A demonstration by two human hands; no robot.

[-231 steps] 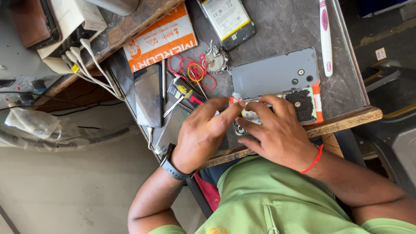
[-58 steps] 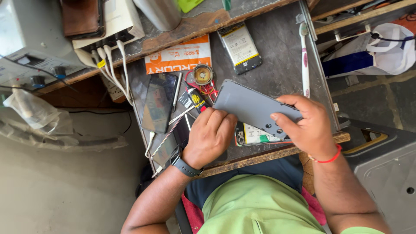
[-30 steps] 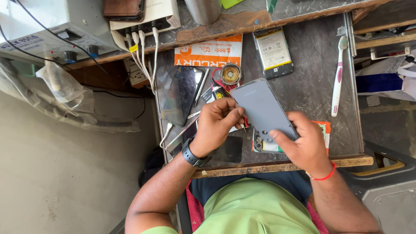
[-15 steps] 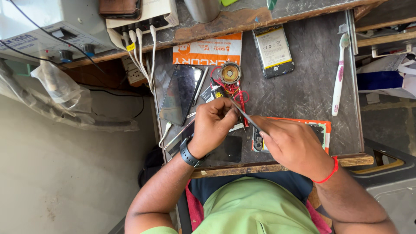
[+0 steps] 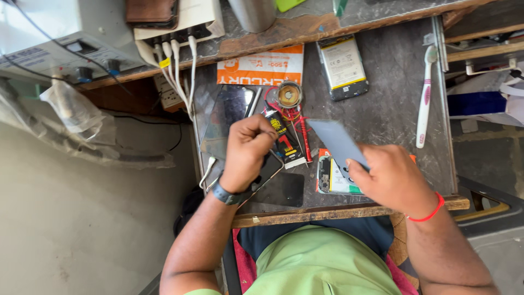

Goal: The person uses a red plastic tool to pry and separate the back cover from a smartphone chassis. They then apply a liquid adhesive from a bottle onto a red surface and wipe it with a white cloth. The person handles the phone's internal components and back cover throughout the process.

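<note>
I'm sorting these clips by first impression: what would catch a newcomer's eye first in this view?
Probably the right hand at the near edge of the grey worktop, lifting a grey phone back cover over an opened phone. Next, the left hand, closed over small tools at centre. Then the orange packet and the white-and-pink toothbrush on the right.

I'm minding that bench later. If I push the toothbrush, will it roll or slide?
The toothbrush lies flat on bare worktop, so it would probably slide and pivot rather than roll. Its long thin handle looks light and stiff, likely easy to flick off the near edge.
</note>
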